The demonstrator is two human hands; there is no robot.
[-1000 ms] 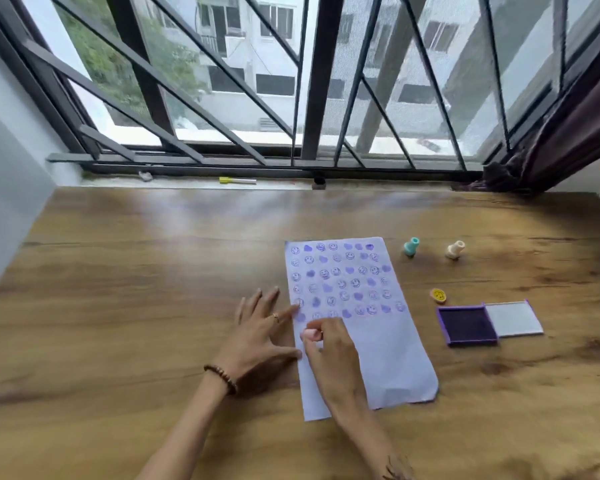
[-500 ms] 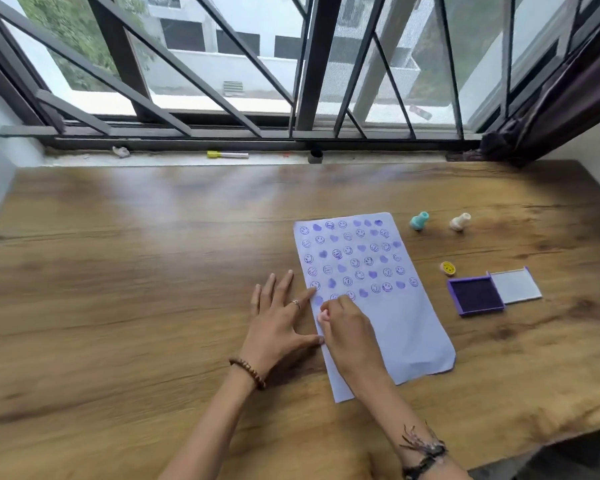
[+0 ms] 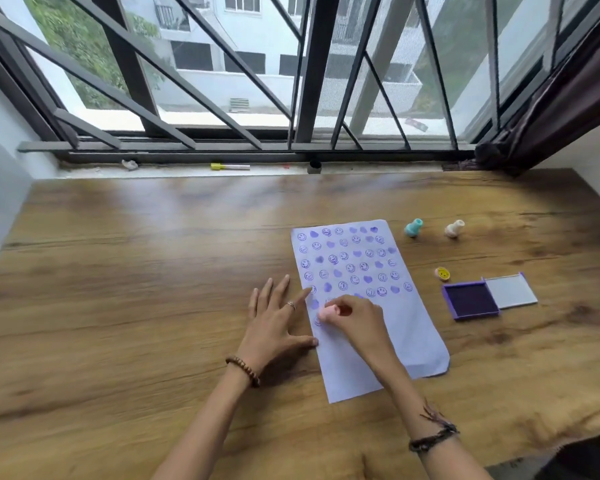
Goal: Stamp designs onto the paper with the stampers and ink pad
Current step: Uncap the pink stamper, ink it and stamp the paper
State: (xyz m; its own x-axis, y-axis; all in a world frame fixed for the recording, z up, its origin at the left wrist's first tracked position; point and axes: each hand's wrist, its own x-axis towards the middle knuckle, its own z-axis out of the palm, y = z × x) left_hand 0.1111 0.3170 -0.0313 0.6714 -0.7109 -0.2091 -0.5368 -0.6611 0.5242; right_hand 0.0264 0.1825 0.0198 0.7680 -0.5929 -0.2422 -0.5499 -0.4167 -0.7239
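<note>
A white paper (image 3: 406, 327) lies on the wooden table (image 3: 136, 306), its upper half covered with rows of purple smiley and heart prints. My right hand (image 3: 357, 323) grips a pink stamper (image 3: 326, 312) near the paper's left edge, tilted, just below the last printed row. My left hand (image 3: 274, 323) rests flat with fingers spread, its fingertips on the paper's left edge. To the right sits an open purple ink pad (image 3: 471, 300) with its lid (image 3: 510, 291) beside it. A teal stamper (image 3: 413, 228), a white stamper (image 3: 454, 229) and a yellow smiley stamper (image 3: 442, 273) lie beyond.
A barred window (image 3: 305, 74) runs along the table's far edge, with a yellow-capped marker (image 3: 230, 166) on the sill. A dark curtain (image 3: 568, 84) hangs at the right. White walls close in on both sides. The table's near edge shows at lower right.
The right hand has tipped the pink stamper up from the paper, so a faint new print shows under it. The left hand stays flat on the paper's edge. The camera view has shifted.
</note>
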